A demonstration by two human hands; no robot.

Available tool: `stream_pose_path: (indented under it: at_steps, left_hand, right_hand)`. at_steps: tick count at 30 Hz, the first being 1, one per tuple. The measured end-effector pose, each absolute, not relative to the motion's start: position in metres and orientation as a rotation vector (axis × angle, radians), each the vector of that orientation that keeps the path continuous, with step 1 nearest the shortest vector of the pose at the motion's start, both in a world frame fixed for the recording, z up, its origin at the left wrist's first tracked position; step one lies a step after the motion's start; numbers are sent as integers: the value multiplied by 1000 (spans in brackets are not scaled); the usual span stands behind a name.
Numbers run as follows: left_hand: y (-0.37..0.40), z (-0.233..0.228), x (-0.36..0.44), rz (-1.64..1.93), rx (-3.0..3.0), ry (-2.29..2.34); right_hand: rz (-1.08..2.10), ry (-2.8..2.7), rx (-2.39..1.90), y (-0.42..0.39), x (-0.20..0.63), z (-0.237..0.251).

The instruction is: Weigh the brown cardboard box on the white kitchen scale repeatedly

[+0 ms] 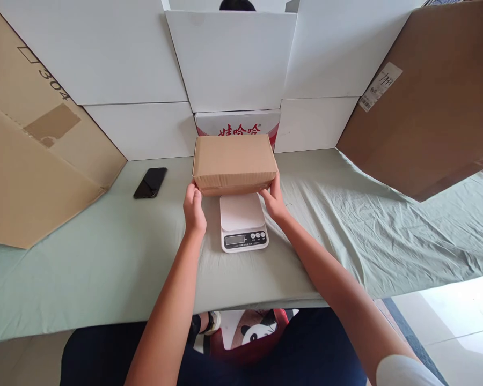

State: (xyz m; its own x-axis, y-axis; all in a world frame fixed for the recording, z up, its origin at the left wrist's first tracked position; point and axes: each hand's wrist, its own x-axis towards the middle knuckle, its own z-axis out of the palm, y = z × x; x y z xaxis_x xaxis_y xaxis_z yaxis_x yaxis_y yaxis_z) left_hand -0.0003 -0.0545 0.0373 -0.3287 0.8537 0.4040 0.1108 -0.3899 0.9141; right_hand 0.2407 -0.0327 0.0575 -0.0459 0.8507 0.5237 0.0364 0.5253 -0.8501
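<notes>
Box point(235, 158): centre of frame, hiding scale's point(243, 214) far end; contact unclear.
Left hand point(195, 212): half-curled, holding near left corner.
Right hand point(274, 201): part-open, gripping near right corner.
Grip: best even both sides, box level, fingers clear beneath.

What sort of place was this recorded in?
Probably a makeshift indoor tabletop workspace: a pale green cloth covers the surface, white panels and large brown cardboard screen it in, and a digital scale sits in the middle.
</notes>
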Motion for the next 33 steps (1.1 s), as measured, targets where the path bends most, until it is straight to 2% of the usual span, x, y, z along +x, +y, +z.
stream_pose_path:
  at_steps: [13, 33]
  left_hand:
    - [-154, 23, 16, 1760, 1224, 1253]
    - [-160, 24, 16, 1748, 1216, 1250]
  right_hand:
    - [816, -1409, -882, -104, 252, 37]
    - [807, -1349, -917, -109, 249, 35]
